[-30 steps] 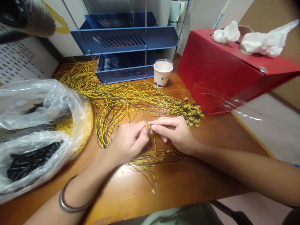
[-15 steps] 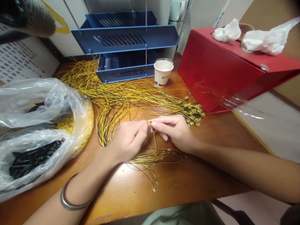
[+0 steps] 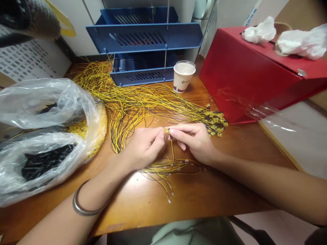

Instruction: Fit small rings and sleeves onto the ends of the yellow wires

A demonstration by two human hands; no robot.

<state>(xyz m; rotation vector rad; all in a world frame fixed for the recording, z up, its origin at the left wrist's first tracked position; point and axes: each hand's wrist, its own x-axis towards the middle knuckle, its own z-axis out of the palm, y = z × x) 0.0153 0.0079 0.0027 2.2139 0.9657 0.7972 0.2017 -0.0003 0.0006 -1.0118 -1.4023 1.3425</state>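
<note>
One small yellow cap (image 3: 166, 130) is sitting pinched between both hands, just above the middle of the glossy wooden tabletop (image 3: 217, 194). The left hand (image 3: 144, 146) is nipping it with thumb and forefinger while the right hand (image 3: 195, 141) is pressing in from the other side, fingertips nearly meeting. One thin yellow wire (image 3: 172, 149) is trailing down from the cap. Behind the hands a large tangled sheaf of similar wires (image 3: 133, 102) is sprawling across the wood, its capped ends (image 3: 216, 122) bunching beside one red box (image 3: 245, 71). Two crumpled white tissues (image 3: 259, 30) are lying on the box. One paper cup (image 3: 184, 76) is standing before one blue slotted tray rack (image 3: 145, 34), and one crinkled clear plastic bag (image 3: 46, 136) is slumping at the left — black and yellow parts inside.
</note>
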